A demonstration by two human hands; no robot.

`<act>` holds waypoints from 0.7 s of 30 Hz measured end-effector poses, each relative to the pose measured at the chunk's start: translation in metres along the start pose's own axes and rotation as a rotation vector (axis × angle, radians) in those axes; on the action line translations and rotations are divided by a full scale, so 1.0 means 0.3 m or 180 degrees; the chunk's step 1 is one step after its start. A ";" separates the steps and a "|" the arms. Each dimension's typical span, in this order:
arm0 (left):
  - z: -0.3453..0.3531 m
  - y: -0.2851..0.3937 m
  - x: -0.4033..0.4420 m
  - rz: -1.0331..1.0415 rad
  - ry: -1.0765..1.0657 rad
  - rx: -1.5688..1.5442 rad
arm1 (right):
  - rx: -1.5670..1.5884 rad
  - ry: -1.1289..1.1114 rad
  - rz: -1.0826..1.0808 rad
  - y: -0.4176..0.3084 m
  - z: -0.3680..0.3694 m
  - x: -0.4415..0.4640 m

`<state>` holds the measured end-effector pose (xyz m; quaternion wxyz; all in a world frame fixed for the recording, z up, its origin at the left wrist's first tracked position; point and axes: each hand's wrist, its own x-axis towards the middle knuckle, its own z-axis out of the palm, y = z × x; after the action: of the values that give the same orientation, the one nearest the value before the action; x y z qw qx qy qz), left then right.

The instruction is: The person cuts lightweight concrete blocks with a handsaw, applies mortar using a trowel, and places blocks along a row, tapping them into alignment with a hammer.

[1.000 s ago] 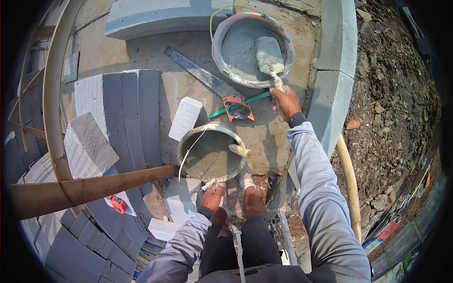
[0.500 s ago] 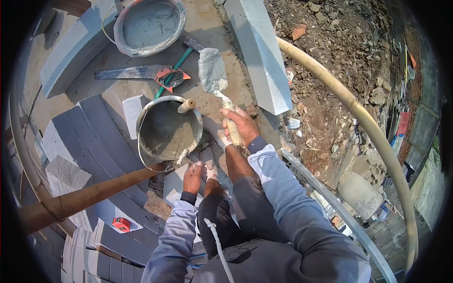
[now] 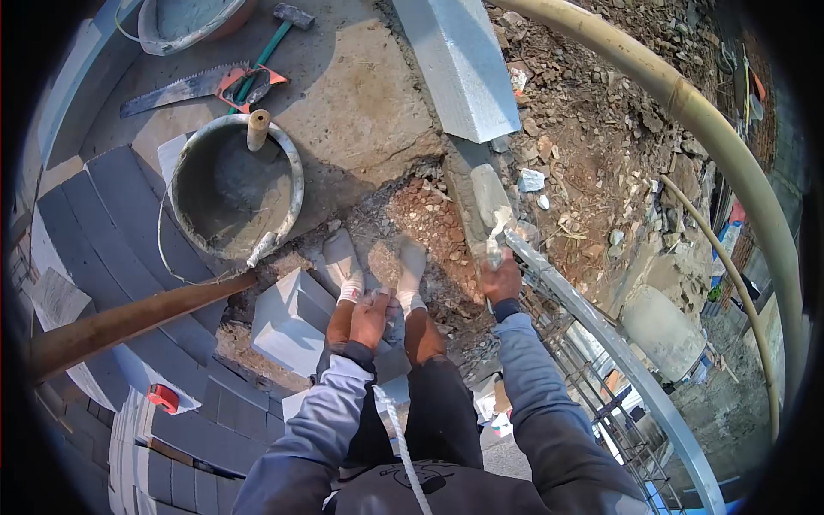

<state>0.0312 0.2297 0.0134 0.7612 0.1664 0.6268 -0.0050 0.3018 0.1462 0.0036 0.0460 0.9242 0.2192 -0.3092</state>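
My right hand (image 3: 500, 280) is closed round the handle of a trowel (image 3: 491, 199), whose blade lies over the narrow mortar strip beside the pale block (image 3: 463, 73). My left hand (image 3: 372, 316) hangs in front of my shin, its fingers bent; whether it holds anything is too small to tell. Up and to its left stands a bucket (image 3: 296, 184) of grey mortar with a wooden handle (image 3: 258, 130) sticking out. Beyond it lie a handsaw (image 3: 184, 90) and a hammer (image 3: 293, 15) with a green handle.
Another mortar bucket (image 3: 148, 34) stands at the top left. A wooden pole (image 3: 137, 328) crosses the stacked blocks (image 3: 94, 223), near a red tape measure (image 3: 163, 397). On the right are a metal bar (image 3: 635, 369), a curved bamboo pole (image 3: 687, 103) and rubble (image 3: 584, 129).
My view has shifted right and down. The trowel, held up near the far bucket a second ago, has moved down to the mortar strip, its mortar load no longer visible. My right arm is lower.
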 end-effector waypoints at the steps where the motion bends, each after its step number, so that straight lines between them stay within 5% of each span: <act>1: 0.036 -0.073 0.020 -0.0095 -0.0055 -0.0134 | -0.0220 0.0162 -0.0024 0.002 0.029 0.059; 6: 0.130 -0.368 0.095 -0.0637 -0.0091 0.0303 | -0.0729 0.0228 -0.0529 0.102 0.152 0.289; 10: 0.218 -0.332 0.099 -0.0341 -0.0270 -0.0221 | -0.0863 -0.0061 -0.0407 0.140 0.152 0.316; 13: 0.244 -0.331 0.135 -0.0257 -0.0208 -0.0476 | -0.0718 0.0610 -0.0995 0.201 0.181 0.295; 14: 0.247 -0.334 0.137 -0.0260 -0.0117 -0.0462 | -0.0842 0.0113 -0.0653 0.221 0.177 0.302; 18: 0.279 -0.322 0.129 -0.0343 -0.0102 -0.0443 | -0.0741 0.0634 -0.0963 0.277 0.198 0.265; 21: 0.308 -0.314 0.129 -0.0245 -0.0126 -0.0605 | -0.0879 -0.0486 -0.0007 0.255 0.124 0.229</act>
<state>0.1072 0.1245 -0.0321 0.7850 0.0691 0.6152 0.0219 0.3634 0.0949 -0.0709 0.1888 0.8827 0.2565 -0.3456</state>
